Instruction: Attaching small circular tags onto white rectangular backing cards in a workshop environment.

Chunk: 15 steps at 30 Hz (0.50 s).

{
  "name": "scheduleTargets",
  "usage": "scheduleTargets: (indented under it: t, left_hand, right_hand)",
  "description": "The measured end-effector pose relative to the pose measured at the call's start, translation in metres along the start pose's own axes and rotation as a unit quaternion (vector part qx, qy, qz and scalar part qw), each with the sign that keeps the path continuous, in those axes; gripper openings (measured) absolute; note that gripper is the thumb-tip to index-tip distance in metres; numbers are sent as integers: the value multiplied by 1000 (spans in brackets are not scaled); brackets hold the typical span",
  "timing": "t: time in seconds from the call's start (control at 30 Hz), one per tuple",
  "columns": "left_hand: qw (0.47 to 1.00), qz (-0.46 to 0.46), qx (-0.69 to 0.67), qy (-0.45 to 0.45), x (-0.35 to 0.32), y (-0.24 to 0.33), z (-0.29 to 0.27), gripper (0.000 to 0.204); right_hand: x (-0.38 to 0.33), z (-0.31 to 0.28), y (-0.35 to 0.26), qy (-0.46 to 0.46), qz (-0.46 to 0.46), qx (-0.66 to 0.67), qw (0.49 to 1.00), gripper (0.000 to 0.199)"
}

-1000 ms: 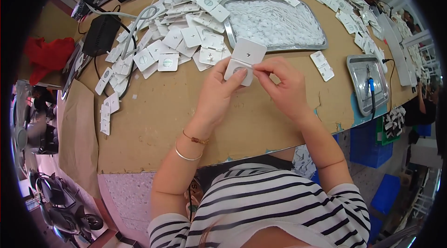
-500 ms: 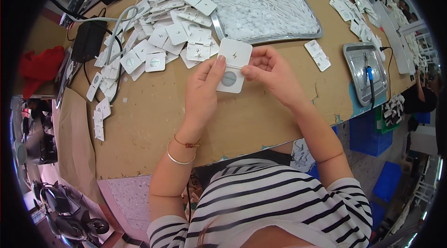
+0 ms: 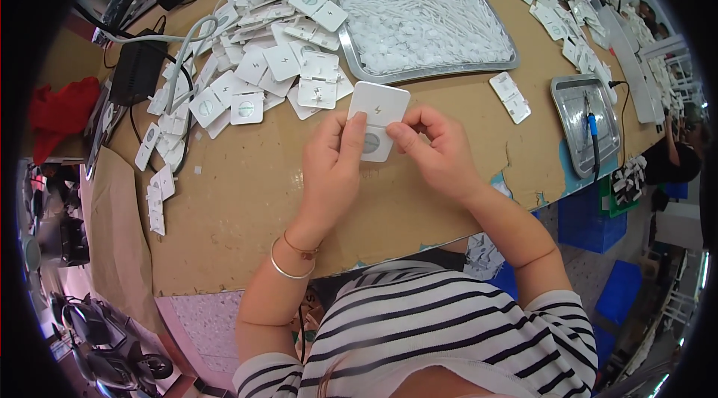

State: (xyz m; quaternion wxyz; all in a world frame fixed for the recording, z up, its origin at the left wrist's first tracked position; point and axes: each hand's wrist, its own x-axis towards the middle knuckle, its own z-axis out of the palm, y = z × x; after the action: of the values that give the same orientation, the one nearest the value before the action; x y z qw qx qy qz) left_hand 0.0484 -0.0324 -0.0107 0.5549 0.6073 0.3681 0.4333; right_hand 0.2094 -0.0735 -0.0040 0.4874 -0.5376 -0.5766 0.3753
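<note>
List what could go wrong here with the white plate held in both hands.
1. The white plate is pinched only by the fingertips of the left hand and right hand, above the table; it might slip and drop.
2. The pile of similar plates lies close by, so a dropped one could get mixed in.

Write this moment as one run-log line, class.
left hand: holds white square plate | right hand: pinches same plate | surface: cardboard-covered table

Black-and-white striped shirt point(image 3: 449, 323), 2 bracelets point(image 3: 293, 260)
</note>
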Motion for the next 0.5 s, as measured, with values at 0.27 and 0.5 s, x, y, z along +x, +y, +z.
scheduleTargets:
  t: [0.27,0.5]
  left_hand:
    - [986,-69,-149,32,9,-3,-4,25]
    - [977,-108,-176,46,12,-6,-10,24]
  right_hand:
    - [109,-65,28,97,-94,-352,926,18]
    - [138,-62,45,-10,-12,-404,915,15]
